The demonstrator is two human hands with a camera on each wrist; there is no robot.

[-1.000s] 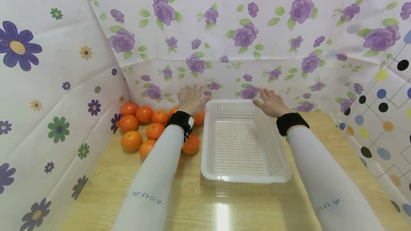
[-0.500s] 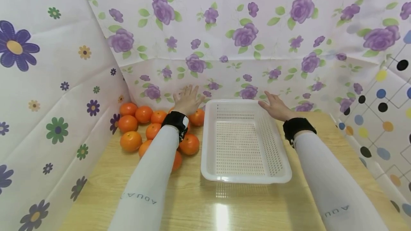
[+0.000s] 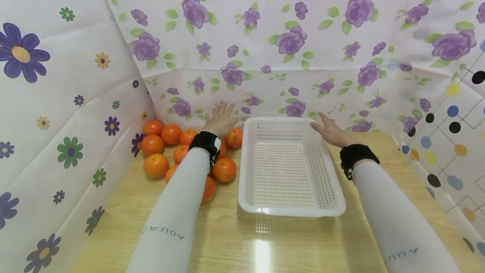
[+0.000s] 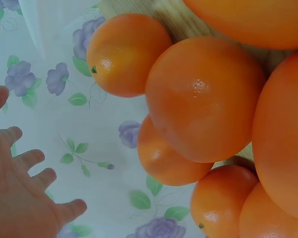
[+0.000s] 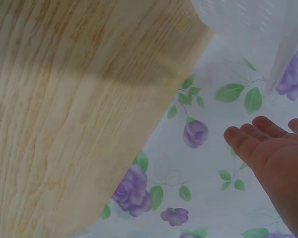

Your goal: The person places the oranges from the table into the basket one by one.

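Observation:
Fingers spread and holding nothing, my left hand (image 3: 220, 120) hovers over the back of a group of orange fruits, mandarins by their look (image 3: 225, 169). In the left wrist view that hand (image 4: 25, 183) is apart from the nearest mandarin (image 4: 129, 54). My right hand (image 3: 332, 132) is beside the back right corner of a white perforated plastic basket (image 3: 244, 172). Its fingers are extended with nothing in them. The right wrist view shows this hand (image 5: 275, 153) with straight fingers in front of the flowered cloth. My left forearm hides some of the mandarins.
The basket stands on a light wooden table (image 3: 227, 239), with bare mesh at its bottom. A purple-flowered cloth (image 3: 261, 33) hangs behind the table. Patterned sheets close off the left (image 3: 87, 117) and right (image 3: 441, 138) sides.
My right hand has moved right, away from the basket's back rim. The left hand has shifted slightly left and lower in the head view. Mandarins and basket have stayed put.

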